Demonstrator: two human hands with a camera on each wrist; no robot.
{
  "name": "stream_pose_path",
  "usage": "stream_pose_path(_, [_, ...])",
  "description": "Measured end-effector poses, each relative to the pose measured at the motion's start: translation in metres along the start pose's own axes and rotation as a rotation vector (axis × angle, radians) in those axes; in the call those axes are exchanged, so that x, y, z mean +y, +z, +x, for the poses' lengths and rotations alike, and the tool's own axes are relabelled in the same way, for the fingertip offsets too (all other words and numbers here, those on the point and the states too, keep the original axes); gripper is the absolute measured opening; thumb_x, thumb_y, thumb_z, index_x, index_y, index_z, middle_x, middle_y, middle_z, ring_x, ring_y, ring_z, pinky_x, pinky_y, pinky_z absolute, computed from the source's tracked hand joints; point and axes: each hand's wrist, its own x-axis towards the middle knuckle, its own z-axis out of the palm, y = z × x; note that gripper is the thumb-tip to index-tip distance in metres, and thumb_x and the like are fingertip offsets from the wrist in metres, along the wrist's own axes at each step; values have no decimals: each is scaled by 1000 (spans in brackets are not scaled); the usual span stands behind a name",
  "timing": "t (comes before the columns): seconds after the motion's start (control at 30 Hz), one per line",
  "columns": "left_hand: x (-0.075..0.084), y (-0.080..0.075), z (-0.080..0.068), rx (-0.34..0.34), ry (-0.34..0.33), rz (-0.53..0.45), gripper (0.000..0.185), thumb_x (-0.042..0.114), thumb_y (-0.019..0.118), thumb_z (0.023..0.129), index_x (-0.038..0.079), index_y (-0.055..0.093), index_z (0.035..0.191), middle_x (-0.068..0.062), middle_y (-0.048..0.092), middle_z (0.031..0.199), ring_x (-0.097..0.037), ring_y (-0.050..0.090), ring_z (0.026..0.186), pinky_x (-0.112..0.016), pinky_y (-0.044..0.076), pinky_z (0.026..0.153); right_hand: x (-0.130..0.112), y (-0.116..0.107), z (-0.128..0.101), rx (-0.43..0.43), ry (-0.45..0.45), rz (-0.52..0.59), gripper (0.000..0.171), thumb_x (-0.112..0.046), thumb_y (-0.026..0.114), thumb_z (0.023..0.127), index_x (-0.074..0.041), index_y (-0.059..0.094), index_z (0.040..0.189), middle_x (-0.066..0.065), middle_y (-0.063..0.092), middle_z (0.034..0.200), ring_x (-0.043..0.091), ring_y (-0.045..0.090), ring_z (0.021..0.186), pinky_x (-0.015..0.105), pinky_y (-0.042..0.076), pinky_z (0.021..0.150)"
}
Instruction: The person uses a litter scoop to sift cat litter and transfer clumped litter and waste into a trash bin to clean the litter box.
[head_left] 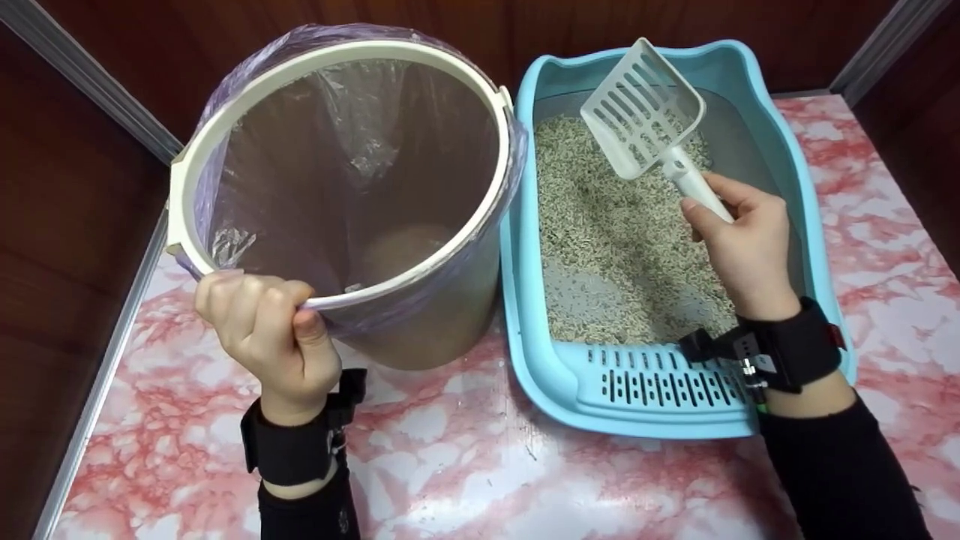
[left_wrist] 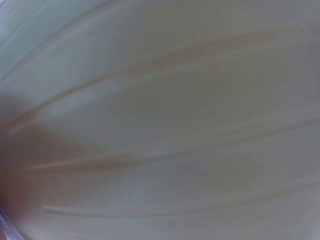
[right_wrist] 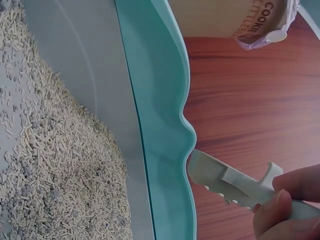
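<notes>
My left hand (head_left: 262,330) grips the near-left rim of a pale trash bin (head_left: 442,322) lined with a thin purple bag (head_left: 247,82). The bin leans a little, its mouth turned towards me. Its ribbed wall (left_wrist: 175,100) fills the left wrist view. In my right hand (head_left: 750,240) is the handle of a white slotted litter scoop (head_left: 697,191), raised over a blue litter box (head_left: 529,375). No clump shows on the scoop. Pellet litter (head_left: 622,225) covers much of the box floor, thinner near the front, where grey bottom shows.
A slotted step (head_left: 667,382) forms the front of the litter box. Both containers stand side by side on a red-and-white marbled floor (head_left: 450,465). Dark wood panels (head_left: 75,225) with metal edging (head_left: 112,360) enclose the back and sides.
</notes>
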Motion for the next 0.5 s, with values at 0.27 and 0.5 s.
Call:
stream_pose_path(0.27, [3,1,4,2,3,-11,66,53,46,100,1,41,59,-13,31,57,-34,27,67,-35,29,88,-4,-1,-1,-27,36,195,37,2,63,92,8,60,129,-12,65,71,2,50,53,15,38,50])
stream_pose_path(0.5, [4,1,3,-18,5,-13,66,53,45,101,2,41,59,-13,31,57,-32,29,68,-38,28,85,-12,-7,-4,-108,123,573,19,-1,65,94,-7,73,110,0,62,64,6,50,50,14,30,41])
